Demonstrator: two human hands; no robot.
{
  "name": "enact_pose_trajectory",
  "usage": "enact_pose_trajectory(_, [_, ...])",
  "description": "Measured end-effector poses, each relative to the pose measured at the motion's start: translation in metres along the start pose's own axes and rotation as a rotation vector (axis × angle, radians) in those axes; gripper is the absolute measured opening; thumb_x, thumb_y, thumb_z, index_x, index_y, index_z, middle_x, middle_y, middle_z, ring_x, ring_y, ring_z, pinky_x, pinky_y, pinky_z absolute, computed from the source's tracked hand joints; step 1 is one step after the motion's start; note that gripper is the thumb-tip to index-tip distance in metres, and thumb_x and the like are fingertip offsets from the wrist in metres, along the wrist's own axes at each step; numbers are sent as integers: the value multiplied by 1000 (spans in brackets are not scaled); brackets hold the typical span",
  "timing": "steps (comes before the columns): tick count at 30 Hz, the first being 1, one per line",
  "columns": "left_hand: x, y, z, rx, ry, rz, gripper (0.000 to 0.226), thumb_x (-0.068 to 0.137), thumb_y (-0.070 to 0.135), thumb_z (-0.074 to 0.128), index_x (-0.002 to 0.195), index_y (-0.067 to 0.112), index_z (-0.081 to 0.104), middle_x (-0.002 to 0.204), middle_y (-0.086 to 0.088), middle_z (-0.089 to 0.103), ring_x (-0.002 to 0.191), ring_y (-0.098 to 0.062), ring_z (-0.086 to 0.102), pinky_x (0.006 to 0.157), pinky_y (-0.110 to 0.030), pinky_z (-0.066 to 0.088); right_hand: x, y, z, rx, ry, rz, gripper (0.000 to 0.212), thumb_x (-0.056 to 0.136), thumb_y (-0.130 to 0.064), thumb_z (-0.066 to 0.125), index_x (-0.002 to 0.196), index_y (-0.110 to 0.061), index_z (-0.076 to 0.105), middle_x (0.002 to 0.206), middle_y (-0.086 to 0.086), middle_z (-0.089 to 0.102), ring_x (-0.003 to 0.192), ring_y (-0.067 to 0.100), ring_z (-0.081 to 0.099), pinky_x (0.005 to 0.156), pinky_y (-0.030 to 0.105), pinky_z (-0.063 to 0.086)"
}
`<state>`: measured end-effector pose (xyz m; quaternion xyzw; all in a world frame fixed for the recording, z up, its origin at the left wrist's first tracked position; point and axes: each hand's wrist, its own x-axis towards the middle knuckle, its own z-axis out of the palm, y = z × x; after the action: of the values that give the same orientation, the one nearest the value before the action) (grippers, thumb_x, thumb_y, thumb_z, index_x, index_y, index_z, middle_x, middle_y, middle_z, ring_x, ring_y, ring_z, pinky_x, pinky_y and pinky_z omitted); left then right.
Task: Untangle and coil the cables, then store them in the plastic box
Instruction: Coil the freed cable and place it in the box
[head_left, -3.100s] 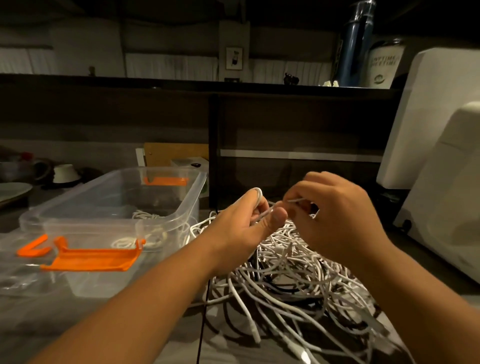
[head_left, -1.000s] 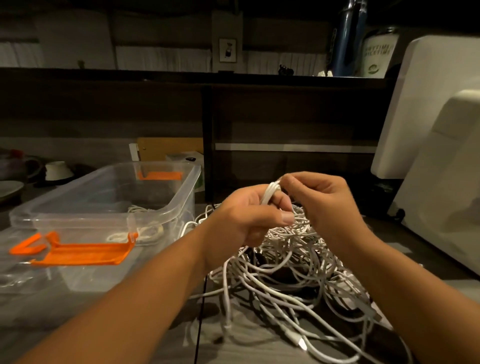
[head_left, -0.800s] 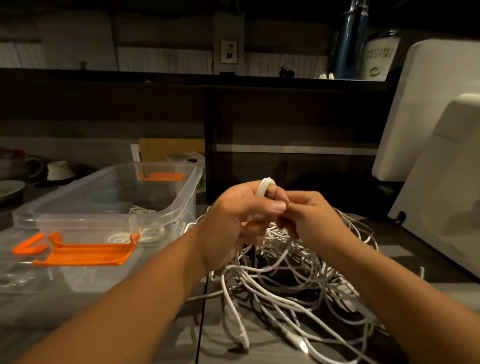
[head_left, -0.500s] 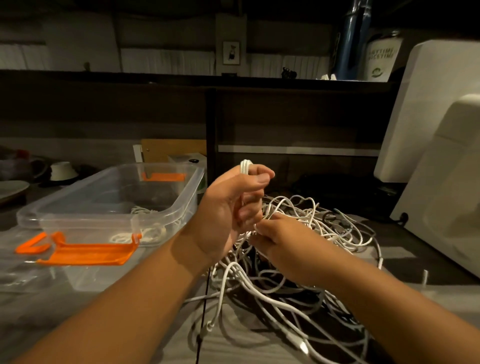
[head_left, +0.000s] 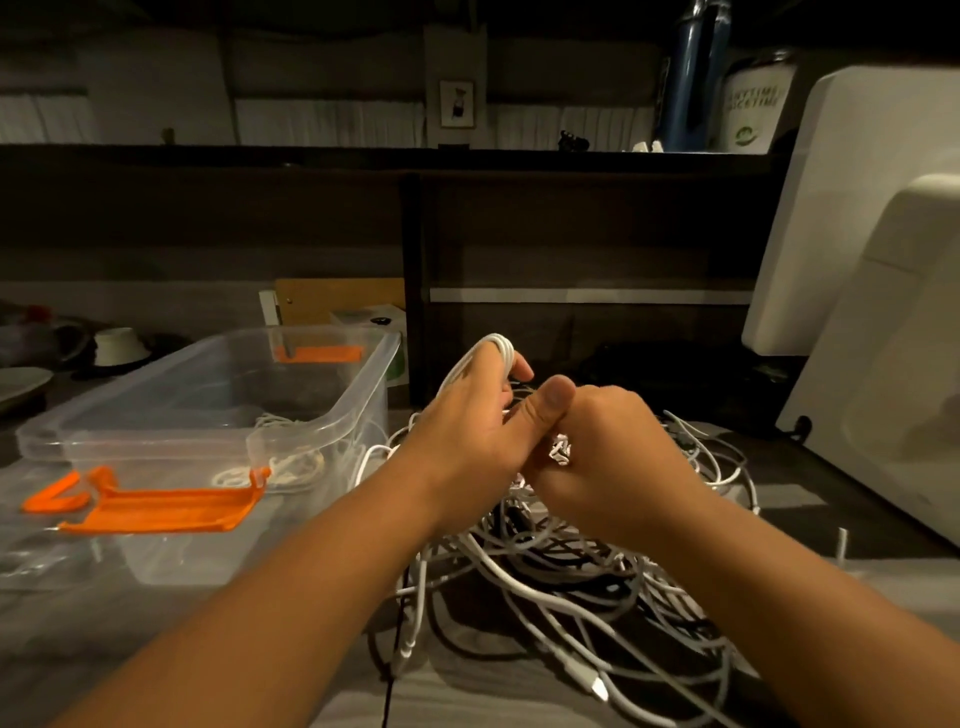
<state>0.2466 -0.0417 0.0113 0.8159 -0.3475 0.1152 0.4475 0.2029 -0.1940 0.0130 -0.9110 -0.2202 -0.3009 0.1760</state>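
Up from low in the tangle half a second ago: right hand, now pressed against left hand. To the left, clear plastic box with orange clip, coiled cable inside; to the right, white appliance. Hidden behind both hands, middle of cable pile on table. Over left fingers, looped white cable, thumb clamping; right fingers curled tight round it below.

White cables; clear box with orange latches; grey woodgrain table; blue bottle; white appliance
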Motion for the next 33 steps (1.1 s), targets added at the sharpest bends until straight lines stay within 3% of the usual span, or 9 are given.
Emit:
enact_pose_trajectory(6, [-2,3,-2,239,-57,72,70,69,99,16,84,35,40,78,11,50,65,-6,48,60,-34,45,6,11,-9,-21,106,25,18,72,-38,49,70,-26,61,66,-11,56,74,8,46,67,29,37])
enact_pose_trajectory(11, [-5,7,-6,230,-132,46,64,75,93,25,78,31,41,69,11,45,59,-5,40,55,-33,39,9,18,-9,645,109,236,16,79,-29,66,71,-16,68,67,2,64,66,17,59,61,28,48])
enact_pose_trajectory(15, [-6,10,-7,200,-149,22,65,76,87,40,96,28,56,78,2,61,68,-19,58,65,-48,52,9,20,-10,898,161,220,14,81,-19,64,75,-7,68,68,4,63,67,16,58,63,23,49])
enact_pose_trajectory(19, [-7,13,-8,-27,-191,-3,48,79,68,61,105,28,64,90,-9,68,80,-30,66,75,-60,55,9,15,-9,935,226,226,20,83,-24,74,81,-5,69,71,11,59,66,15,56,62,24,49])
enact_pose_trajectory(23, [-7,15,-9,-77,-152,-10,21,84,43,58,94,26,65,78,-5,63,70,-28,58,74,-58,52,10,15,-9,901,249,235,15,84,-25,76,83,-10,73,71,15,59,66,19,53,60,28,46])
enact_pose_trajectory(25, [-6,14,-9,-135,-137,-13,27,93,41,53,90,18,66,69,-3,58,64,-22,54,69,-52,49,9,14,-12,940,268,253,19,78,-27,77,83,-9,73,68,7,61,62,15,53,57,24,44])
enact_pose_trajectory(28, [-5,17,-10,-389,-152,-48,37,106,32,45,84,12,65,54,6,39,49,-8,34,52,-25,33,10,15,-15,941,281,289,27,73,-34,76,82,-9,74,67,7,61,56,10,48,52,20,39])
enact_pose_trajectory(31, [-5,24,-13,-719,-174,-78,36,99,33,44,84,4,60,57,-3,26,48,-13,18,44,-21,22,12,19,-9,1002,173,339,21,86,-36,71,81,-16,77,68,13,50,57,13,39,55,29,30])
enact_pose_trajectory(33, [-6,27,-16,-863,-158,-89,39,96,36,44,87,0,56,57,-3,21,49,-15,14,43,-23,20,13,20,-4,994,113,341,21,93,-30,65,85,-15,77,70,11,51,61,14,44,59,29,36])
